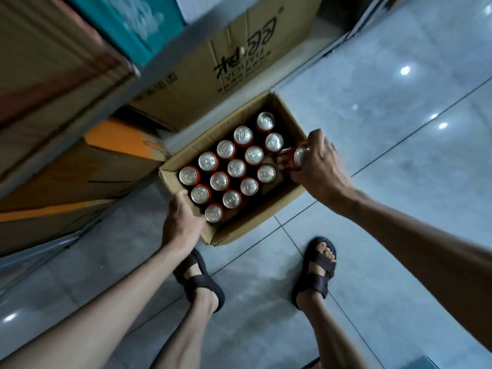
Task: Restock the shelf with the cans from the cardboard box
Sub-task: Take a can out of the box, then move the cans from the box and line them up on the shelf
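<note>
Grey floor tiles (399, 129) carry the cardboard box (231, 233) of cans (236, 167); my left hand (183, 217) grips its near rim, my right hand (316, 166) wraps the sides of one stiff, slick, likely heavy can (290, 159).

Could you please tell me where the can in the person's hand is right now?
In the head view the can is right of centre, gripped by the right hand above the right edge of the cardboard box.
</note>
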Tool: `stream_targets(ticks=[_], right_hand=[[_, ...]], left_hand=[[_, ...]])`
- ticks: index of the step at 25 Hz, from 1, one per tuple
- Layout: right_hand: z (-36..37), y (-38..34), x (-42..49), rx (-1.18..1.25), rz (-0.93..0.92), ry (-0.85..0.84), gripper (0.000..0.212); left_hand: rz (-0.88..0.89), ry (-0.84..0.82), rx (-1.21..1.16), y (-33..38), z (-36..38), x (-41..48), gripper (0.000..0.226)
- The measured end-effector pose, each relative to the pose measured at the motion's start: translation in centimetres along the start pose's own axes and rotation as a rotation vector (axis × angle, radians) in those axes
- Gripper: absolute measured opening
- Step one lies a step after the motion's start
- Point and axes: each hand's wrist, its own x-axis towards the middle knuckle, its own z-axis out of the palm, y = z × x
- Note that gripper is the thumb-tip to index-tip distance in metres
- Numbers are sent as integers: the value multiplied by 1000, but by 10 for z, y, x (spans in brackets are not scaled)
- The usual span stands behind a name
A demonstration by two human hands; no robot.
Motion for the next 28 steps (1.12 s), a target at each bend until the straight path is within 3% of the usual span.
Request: stream_targets(ticks=[2, 4, 7, 15, 18, 21, 24, 28], right_hand=[[-68, -42, -30, 226, 35, -24, 67], [-128, -84, -60, 382, 32, -91, 62], [-231, -158, -112, 530, -101, -202, 47], [-479, -342, -242, 605, -445, -166, 40], [-531, -400, -278, 542, -559, -252, 58], [-549, -437, -293, 533, -618, -353, 71], [-544, -470, -312, 596, -629, -412, 65], [-517, -506, -320, 652, -633, -336, 61]], left_hand=[[299, -53, -11, 48, -38, -49, 71], [540, -123, -58, 96, -75, -96, 82], [714, -160, -170, 164, -171, -179, 88], [675, -115, -396, 228, -422, -420, 70], [660, -29, -508, 221, -476, -486, 69], [633, 73, -570, 207, -503, -518, 75], [601, 130, -667, 181, -521, -533, 67], [587, 115, -739, 149, -541, -516, 57]])
